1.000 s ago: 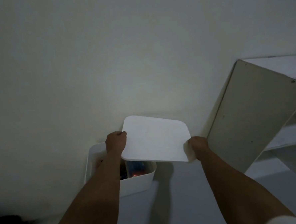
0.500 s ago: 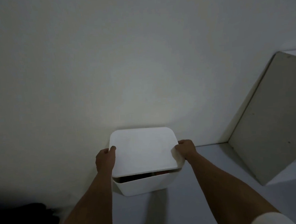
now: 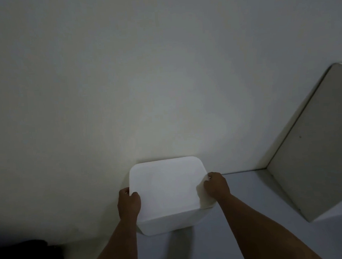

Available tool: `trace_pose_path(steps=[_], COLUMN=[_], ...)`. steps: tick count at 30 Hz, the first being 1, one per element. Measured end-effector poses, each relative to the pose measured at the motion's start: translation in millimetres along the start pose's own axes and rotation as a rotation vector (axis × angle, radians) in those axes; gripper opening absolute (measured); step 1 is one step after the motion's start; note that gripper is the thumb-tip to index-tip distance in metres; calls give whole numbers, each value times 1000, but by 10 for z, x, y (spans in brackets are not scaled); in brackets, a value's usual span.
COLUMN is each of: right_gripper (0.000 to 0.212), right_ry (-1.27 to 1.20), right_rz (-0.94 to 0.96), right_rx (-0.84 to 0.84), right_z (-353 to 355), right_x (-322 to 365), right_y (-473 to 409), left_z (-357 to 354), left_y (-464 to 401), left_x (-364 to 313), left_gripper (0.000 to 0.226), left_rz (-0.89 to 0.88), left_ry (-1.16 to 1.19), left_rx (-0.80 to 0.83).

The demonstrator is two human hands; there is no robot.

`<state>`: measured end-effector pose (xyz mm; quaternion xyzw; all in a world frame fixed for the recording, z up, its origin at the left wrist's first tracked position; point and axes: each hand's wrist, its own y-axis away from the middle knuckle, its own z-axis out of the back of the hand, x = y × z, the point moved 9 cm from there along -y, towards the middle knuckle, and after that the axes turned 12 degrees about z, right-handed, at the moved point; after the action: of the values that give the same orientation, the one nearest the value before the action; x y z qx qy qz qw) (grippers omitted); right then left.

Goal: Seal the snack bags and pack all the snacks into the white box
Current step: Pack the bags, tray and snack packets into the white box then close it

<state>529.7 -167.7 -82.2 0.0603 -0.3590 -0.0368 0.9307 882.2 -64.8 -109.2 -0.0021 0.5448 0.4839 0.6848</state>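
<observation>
The white box (image 3: 172, 223) stands on the pale surface against the wall, low in the middle of the head view. A white lid (image 3: 167, 185) with rounded corners lies flat over its top and hides everything inside. My left hand (image 3: 129, 203) grips the lid's left edge near the front corner. My right hand (image 3: 216, 186) grips the lid's right edge. No snack bags are visible.
A plain wall (image 3: 143, 81) rises directly behind the box. At the right stands a white shelf unit with a grey side panel (image 3: 316, 156). A dark object (image 3: 26, 258) sits at the bottom left. The pale surface (image 3: 250, 204) extends right of the box.
The lid was held raised and to the right of the open box, with snacks visible inside. Both hands brought it left and down; it now covers the box fully.
</observation>
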Motion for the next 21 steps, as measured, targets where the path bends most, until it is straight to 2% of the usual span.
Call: trace_pose_path(steps=[3,8,12,17,21], right_gripper=[38,28,25,34,40], right_ry=[-10,-142,-175,-269,-287], right_rz=[-5,10,34,96,157], right_rx=[-6,-140,-217,-260,-235], right_z=[-41,-78,-211,-300,-339], right_x=[-52,-161,-360,-423,-400], right_y=[10,118,174,236,219], left_z=[-16,-55,-92,-174,-205], left_y=[-49,-52,-28,77,71], left_x=[61,105,131,40,10], left_gripper=[34,32,39,51,53], left_rz=[-7,-52,-111,-317,-316], left_ry=[-22,-68,-195,-402,-505], left_rx=[-12,-60,-149,-247,-274])
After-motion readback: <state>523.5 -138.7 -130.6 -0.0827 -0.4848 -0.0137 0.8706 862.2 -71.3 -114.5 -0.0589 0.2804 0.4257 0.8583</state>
